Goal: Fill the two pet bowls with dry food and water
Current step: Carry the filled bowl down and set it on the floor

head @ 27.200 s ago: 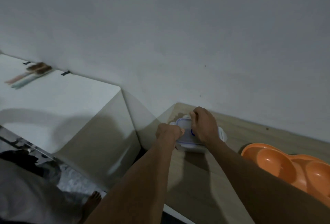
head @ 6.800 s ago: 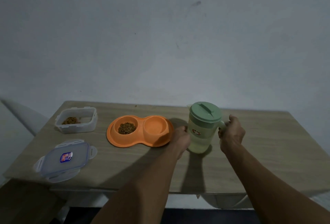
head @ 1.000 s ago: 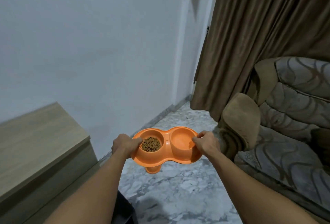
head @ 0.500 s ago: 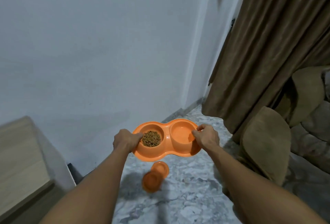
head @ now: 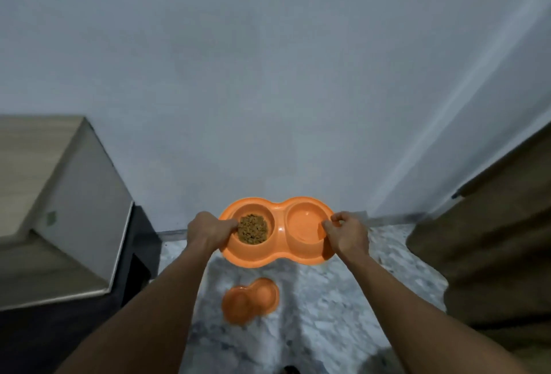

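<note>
At the left edge, a pale wooden table point(head: 35, 165) with a white side panel stands against the grey wall point(head: 268, 75). Just right of it, the left hand point(head: 210, 230) grips the left end of an orange double bowl point(head: 278, 257), its fingers curled round the rim. The bowl is a single moulded plastic piece shaped like a figure eight, with two round wells side by side inside a broad, glossy rim. It is held roughly level in the air, above the floor and in front of the foot of the wall. The left well holds a heap of brown dry food point(head: 252, 229). The right well point(head: 304, 221) shows only smooth orange, and whether water lies in it cannot be told. The right hand point(head: 347, 235) pinches the right rim between thumb and curled fingers. Below the held bowl, a second orange double bowl point(head: 250, 299) rests on the grey-and-white marbled floor point(head: 343, 314), blurred. At the far right hangs a brown curtain point(head: 507, 195).
</note>
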### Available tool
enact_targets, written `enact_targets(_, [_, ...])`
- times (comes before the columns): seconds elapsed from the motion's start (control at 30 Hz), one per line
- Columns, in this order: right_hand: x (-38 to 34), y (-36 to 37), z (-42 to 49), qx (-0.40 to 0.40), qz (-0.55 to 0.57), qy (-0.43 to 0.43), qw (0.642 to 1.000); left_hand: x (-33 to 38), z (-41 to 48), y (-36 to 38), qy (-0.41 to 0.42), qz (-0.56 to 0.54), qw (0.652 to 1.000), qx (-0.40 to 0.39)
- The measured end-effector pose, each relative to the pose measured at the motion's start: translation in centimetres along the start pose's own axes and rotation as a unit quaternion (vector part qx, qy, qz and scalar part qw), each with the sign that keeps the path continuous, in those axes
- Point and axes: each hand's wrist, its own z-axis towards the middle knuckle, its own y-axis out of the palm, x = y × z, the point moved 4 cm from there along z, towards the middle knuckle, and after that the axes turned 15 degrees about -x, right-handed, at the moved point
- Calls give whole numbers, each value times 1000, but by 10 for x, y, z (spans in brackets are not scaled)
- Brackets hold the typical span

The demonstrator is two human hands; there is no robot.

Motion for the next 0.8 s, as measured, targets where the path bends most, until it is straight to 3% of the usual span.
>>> enact_targets(0.4, [38, 55, 119, -44, 27, -49, 997, -38, 72, 55, -72, -34, 993, 89])
enact_targets(0.8, [154, 219, 272, -31, 20, -47, 998, -163, 274, 145, -77, -121, 983, 118])
